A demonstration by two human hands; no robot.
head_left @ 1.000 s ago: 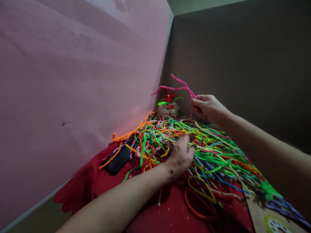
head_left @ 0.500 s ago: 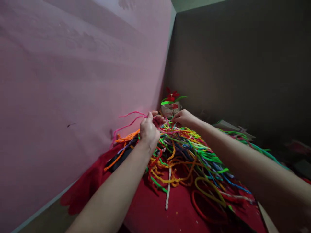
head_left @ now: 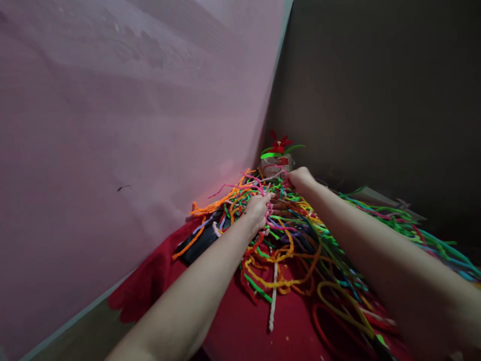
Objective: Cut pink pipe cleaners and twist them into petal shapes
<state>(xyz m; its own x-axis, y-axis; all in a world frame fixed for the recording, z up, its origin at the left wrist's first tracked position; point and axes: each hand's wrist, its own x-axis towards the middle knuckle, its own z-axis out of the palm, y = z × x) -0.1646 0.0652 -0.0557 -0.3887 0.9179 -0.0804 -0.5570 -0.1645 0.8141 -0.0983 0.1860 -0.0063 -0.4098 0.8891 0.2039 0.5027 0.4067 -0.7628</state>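
Note:
A big tangle of fuzzy, brightly coloured pipe cleaners [head_left: 289, 245] spreads over a red cloth. My left hand [head_left: 258, 206] is closed at the middle of the heap, with pink pipe cleaners [head_left: 268, 213] running through its fingers. Slightly farther off and to the right, my right hand [head_left: 300, 178] pinches a pink strand near its fingertips; the fingers are partly hidden. Just beyond the hands stands a red pipe-cleaner flower [head_left: 280, 144] with green leaves, in front of a pale, wrapped object [head_left: 271, 166].
A pink wall [head_left: 131, 125] rises close on the left, meeting a dark wall [head_left: 376, 90] behind. Red cloth [head_left: 233, 321] hangs over the table's left edge. A yellow loop [head_left: 338, 301] and a red loop lie at the front right. A black object [head_left: 197, 245] sits under the strands at left.
My left hand has lowered into the heap, and the pink strands that stuck out leftward now lie over the pile. The right hand stays raised. The whole view has shifted slightly.

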